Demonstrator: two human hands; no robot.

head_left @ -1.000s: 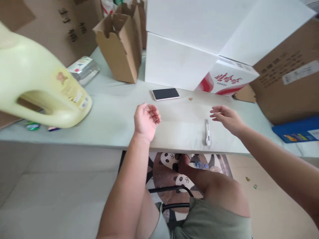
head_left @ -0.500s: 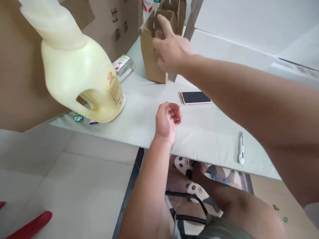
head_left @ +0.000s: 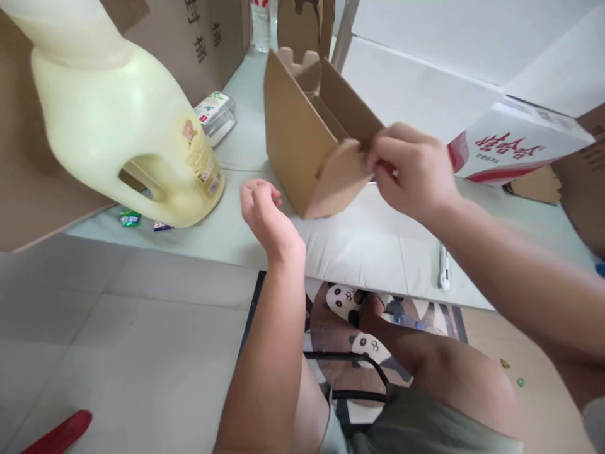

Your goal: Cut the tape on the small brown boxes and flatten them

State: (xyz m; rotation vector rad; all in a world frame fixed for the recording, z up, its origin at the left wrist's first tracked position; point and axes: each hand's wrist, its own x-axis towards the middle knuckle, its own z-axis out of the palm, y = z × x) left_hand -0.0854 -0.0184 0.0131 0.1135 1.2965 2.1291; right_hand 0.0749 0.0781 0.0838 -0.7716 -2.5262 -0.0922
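Yellow jug (head_left: 118, 120), top beyond edge

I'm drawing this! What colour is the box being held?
The box is brown, clearest in the head view.

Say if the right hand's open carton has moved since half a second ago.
Yes: the carton came toward the near side of the table, away from the clear box.

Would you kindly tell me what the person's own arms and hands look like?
The left hand and right hand are bare, with no glove, ring or watch visible. The left forearm and right forearm are uncovered; a pale patch at the right edge may be a sleeve.
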